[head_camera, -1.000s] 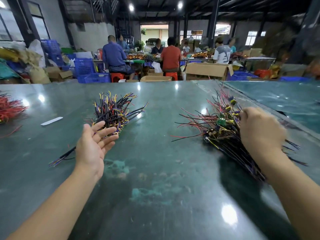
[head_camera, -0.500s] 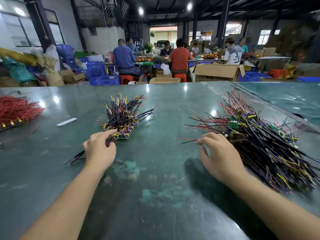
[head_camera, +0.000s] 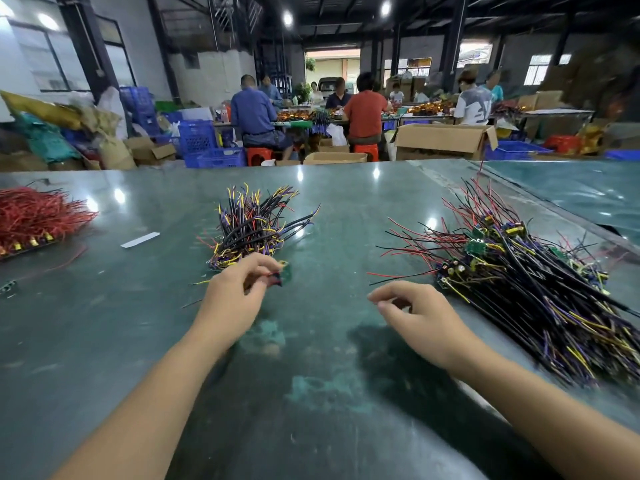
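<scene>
Red wire heap (head_camera: 38, 213), white strip (head_camera: 140, 240) left of bundle (head_camera: 252, 230)
</scene>
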Motion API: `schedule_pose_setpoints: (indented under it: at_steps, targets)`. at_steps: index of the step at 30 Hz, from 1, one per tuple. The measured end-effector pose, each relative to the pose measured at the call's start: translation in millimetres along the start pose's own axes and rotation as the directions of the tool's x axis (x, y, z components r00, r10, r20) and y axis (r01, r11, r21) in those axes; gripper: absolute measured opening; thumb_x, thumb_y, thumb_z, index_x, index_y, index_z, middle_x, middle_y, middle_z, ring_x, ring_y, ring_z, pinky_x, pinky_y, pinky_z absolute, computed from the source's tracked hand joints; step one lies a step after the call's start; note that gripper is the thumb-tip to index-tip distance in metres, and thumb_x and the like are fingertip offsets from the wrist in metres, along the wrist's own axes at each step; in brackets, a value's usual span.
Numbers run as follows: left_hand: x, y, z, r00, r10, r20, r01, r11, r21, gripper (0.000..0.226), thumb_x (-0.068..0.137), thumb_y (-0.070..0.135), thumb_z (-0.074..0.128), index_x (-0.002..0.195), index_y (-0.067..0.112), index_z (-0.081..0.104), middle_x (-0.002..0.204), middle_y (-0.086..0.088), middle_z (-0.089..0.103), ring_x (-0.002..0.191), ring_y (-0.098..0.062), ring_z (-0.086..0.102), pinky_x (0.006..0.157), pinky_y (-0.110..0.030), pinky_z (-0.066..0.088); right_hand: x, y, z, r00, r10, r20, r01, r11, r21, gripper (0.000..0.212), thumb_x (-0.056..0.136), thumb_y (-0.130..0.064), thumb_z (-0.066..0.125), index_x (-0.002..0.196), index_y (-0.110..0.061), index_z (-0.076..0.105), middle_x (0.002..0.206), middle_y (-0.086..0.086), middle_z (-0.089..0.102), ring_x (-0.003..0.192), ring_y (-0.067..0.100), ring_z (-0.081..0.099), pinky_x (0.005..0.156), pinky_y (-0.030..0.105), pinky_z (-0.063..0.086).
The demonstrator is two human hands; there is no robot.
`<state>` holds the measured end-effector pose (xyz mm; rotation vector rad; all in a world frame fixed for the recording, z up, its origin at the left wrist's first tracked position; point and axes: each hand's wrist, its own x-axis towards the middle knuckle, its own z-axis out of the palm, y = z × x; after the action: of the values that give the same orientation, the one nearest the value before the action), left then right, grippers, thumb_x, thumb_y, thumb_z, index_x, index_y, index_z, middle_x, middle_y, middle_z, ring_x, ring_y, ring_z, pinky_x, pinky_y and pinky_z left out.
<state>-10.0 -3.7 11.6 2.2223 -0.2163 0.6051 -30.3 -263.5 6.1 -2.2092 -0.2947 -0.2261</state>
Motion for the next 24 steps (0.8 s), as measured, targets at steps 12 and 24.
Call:
schedule_pose_setpoints:
  at_steps: [12,24]
  targets:
    - [-35,52,23,0.93,0.334,0.152,-0.29,0.923,-0.253,0.038,0.087,0.007,0.063,0.118,0.029,0.061,0.094,0.008,0.073,0.087,-0.004,0.066,0.084,-0.02,0.051,-9,-26,13,0.943,0.224,0.247,-0.333,0.594,0.732,0.016,0.085,-0.019,0.065,0.088,-0.004,0.068,0.076,0.008,0.066,0.068,0.011,0.067,0.066,0.016,0.054]
    - [-25,42,23,0.993,-0.121,-0.003,0.12,0.986,-0.114,0.036,0.083,0.048,0.04,0.07,0.028,0.068,0.072,0.009,0.071,0.08,-0.01,0.067,0.082,-0.033,0.051,2,-15,5,0.96,0.271,-0.074,-0.025,0.343,0.939,0.024,0.086,0.013,0.046,0.091,-0.006,0.06,0.078,0.009,0.07,0.071,0.014,0.068,0.071,0.022,0.056]
